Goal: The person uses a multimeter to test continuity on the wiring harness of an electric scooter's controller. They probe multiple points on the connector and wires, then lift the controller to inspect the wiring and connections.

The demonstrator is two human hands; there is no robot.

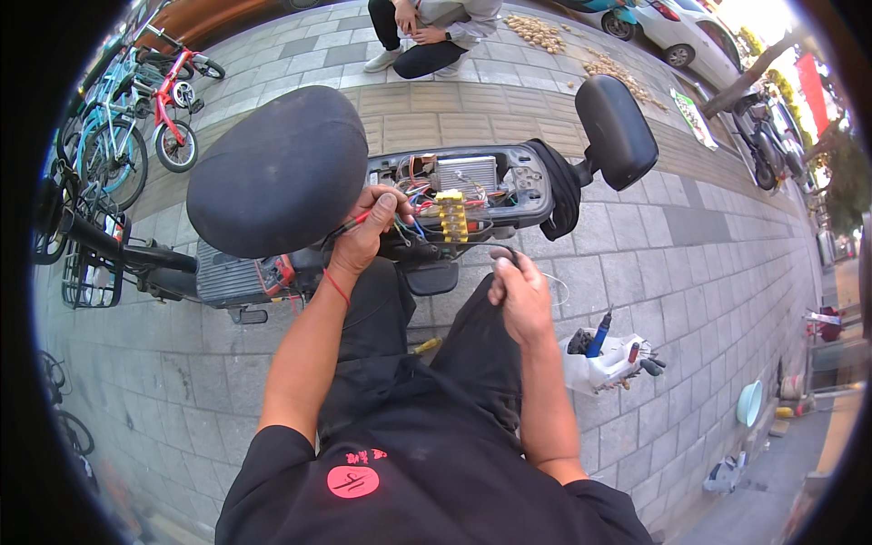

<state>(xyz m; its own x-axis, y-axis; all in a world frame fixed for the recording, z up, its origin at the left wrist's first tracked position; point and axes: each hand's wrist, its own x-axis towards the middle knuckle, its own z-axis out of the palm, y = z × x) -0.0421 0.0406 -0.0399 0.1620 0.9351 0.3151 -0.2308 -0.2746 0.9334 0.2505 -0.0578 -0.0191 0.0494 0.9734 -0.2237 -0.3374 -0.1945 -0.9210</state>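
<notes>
My left hand [368, 227] pinches wires, red among them, beside the large black seat [272, 168] of an electric scooter. The opened seat compartment [531, 186] holds a silver finned box [465, 171], tangled coloured wires and a yellow terminal strip [451, 218]. My right hand [518, 295], lower right of the compartment, has its fingers curled round a dark cable; a thin pale wire loops beside it. A black backrest [619, 132] stands at the compartment's right end. The footboard [227, 272] with red cables lies to the left.
A person [427, 50] squats opposite on the paving [636, 272]. Bicycles [127, 154] line the left; a white car [681, 45], tree trunk [736, 86] and scooters stand back right. A white tool container [599, 368] sits by my right knee; a pale basin [749, 401] lies farther right.
</notes>
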